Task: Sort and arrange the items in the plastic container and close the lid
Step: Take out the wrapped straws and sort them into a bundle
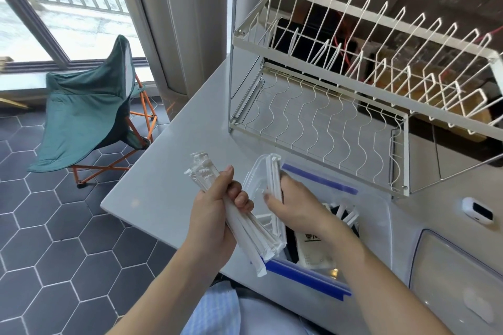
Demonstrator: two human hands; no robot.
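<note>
A clear plastic container (381,215) with blue rim strips sits on the white counter in front of me. Inside it lie white wrapped sticks and a cream sachet (313,250). My left hand (215,217) grips a thick bundle of white paper-wrapped straws (245,228), held slanting above the container's left edge. My right hand (296,207) pinches a few more wrapped straws (273,179) that stand upright over the container. The clear lid (457,280) lies flat on the counter at the right, off the container.
A white two-tier wire dish rack (326,106) stands just behind the container. A small white device (477,211) lies right of the rack. The counter's edge (114,198) runs at left, with a green folding chair (87,117) on the tiled floor beyond.
</note>
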